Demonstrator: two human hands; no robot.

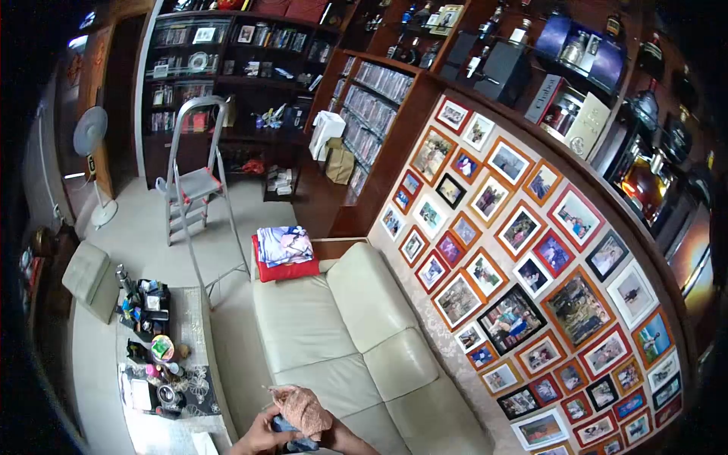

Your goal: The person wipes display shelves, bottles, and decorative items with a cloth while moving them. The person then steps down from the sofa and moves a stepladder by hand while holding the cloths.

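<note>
Low in the head view, above the front of the sofa, both my hands are together at a bunched pinkish-brown cloth (302, 408). My left hand (264, 435) is closed, its fingers pressed on a blue-grey item (294, 435) beneath that cloth; what kind of item it is I cannot make out. My right hand (339, 435) comes in from the right and meets the cloth, which covers its fingers. The cloth rises in folds at the end of that arm, gripped there.
A pale leather sofa (299, 322) bears a folded red and patterned textile stack (285, 252). On the left stands a low table (199, 318) with bottles and small items. Beyond are a stepladder (199, 184), a fan (92, 130) and shelves. Framed photos (512, 318) cover the right wall.
</note>
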